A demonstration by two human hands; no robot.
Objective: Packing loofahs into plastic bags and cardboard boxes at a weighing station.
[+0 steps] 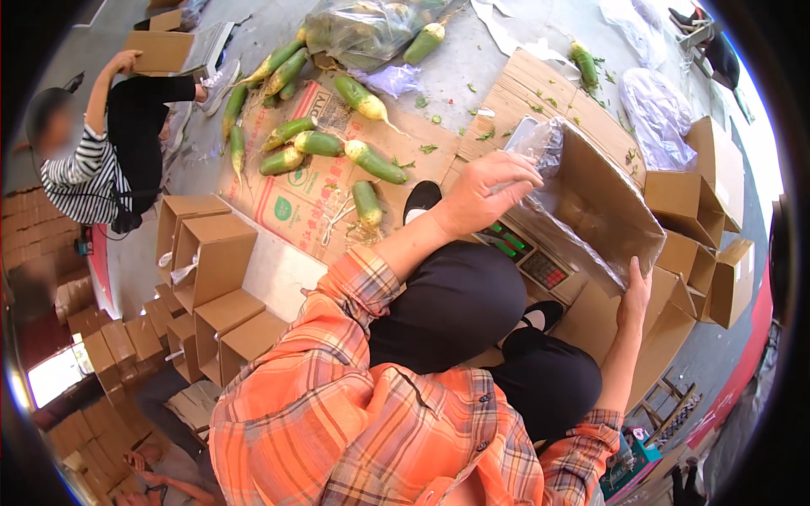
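Note:
An open cardboard box (607,185) is tilted in front of me on the right, above the scale. Clear plastic lining (553,202) runs along its near and left sides. My left hand (494,190) is closed, its fingers pinched at the lining by the box's left rim. My right hand (634,295) grips the lower right corner of the box, thumb on the cardboard wall. Partly covered by the box is a digital scale (544,270) with a green-lit display and a keypad. Several green radishes (375,162) lie on flattened cardboard (287,202) to the left.
Open cartons stand at left (215,253) and right (688,202). A plastic bag of radishes (363,34) lies at the far side, with another radish (583,63) and leaf scraps nearby. A person in a striped top (93,169) handles a box at far left; another person (160,481) is at lower left.

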